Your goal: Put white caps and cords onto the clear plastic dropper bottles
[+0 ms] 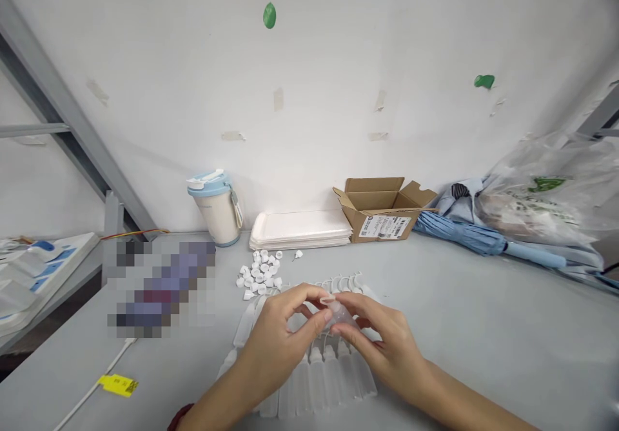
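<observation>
Over the middle of the table, both hands meet at a small translucent plastic bottle (344, 315), held tilted. My right hand (382, 331) has its thumb and fingers closed around the bottle's body. At the bottle's top end, the thumb and index finger of my left hand (283, 328) pinch the neck; a pale round rim shows between the fingertips. Below the hands lie several translucent bottles (309, 386) side by side in a row, with thin curved white tips or straps at their tops. Beyond the left hand is a loose pile of small white caps (260, 273).
At the back stand a white tumbler with a blue lid (220, 211), stacked white padded envelopes (302, 228) and an open cardboard box (387, 215). A folded blue umbrella (476, 234) and a plastic bag (546, 192) lie right. Left, a white cable (91, 395) leads to a pixelated object (164, 289).
</observation>
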The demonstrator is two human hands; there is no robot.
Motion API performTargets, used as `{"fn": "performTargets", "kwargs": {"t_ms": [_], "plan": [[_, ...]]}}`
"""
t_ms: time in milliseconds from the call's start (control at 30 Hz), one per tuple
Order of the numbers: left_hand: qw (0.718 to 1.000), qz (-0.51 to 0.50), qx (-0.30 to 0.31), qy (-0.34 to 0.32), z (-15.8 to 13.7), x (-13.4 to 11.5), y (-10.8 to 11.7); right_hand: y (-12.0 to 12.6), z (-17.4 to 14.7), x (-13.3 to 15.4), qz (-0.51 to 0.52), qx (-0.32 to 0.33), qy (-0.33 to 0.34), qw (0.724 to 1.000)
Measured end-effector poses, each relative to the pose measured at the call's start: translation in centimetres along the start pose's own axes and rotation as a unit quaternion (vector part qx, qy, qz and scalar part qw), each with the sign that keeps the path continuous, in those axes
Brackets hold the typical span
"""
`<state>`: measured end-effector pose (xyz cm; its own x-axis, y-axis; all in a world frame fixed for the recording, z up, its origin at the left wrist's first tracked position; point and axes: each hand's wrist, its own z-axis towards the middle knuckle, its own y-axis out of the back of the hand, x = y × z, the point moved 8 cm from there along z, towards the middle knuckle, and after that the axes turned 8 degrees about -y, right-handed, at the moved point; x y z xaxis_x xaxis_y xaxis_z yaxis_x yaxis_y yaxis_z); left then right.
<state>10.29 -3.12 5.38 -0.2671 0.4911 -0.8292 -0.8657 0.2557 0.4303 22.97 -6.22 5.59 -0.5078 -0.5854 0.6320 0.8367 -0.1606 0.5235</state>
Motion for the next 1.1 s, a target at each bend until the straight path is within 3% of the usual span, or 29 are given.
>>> {"fn": "performTargets", "kwargs": {"t_ms": [167, 367, 533, 633, 700, 800, 933, 1100], "plan": [[0.997, 0.069, 0.027, -0.025, 0.3, 0.0, 0.2, -0.1, -0.1, -0.8, 0.009, -0.006, -0.032, 0.999], [1.0, 0.004, 0.019, -0.004, 0.4, 0.4, 0.2, -0.3, 0.1, -0.5, 0.006, 0.023, -0.015, 1.0], [0.999, -0.022, 0.042, -0.015, 0.4, -0.1, -0.5, -0.2, 0.1, 0.3, 0.001, 0.031, 0.016, 0.999], [0.996, -0.007, 0.085, -0.027, 0.6, -0.5, -0.2, -0.2, 0.0, 0.5, -0.002, 0.038, 0.032, 0.999], [0.992, 0.033, 0.121, -0.023, 0.8, -0.4, 1.0, 0.1, 0.1, 0.4, -0.014, 0.021, 0.034, 0.999], [0.984, 0.148, 0.08, 0.061, 1.2, 1.7, 5.7, 1.0, 0.4, -0.4, -0.033, -0.02, 0.0, 0.999], [0.939, 0.286, 0.082, 0.171, 0.6, 5.4, 10.5, 1.7, 1.0, -2.0, -0.013, -0.039, -0.088, 0.995], [0.92, 0.322, 0.114, 0.191, -0.1, 8.8, 10.7, 0.7, 1.0, -4.4, 0.067, 0.0, -0.212, 0.975]]}}
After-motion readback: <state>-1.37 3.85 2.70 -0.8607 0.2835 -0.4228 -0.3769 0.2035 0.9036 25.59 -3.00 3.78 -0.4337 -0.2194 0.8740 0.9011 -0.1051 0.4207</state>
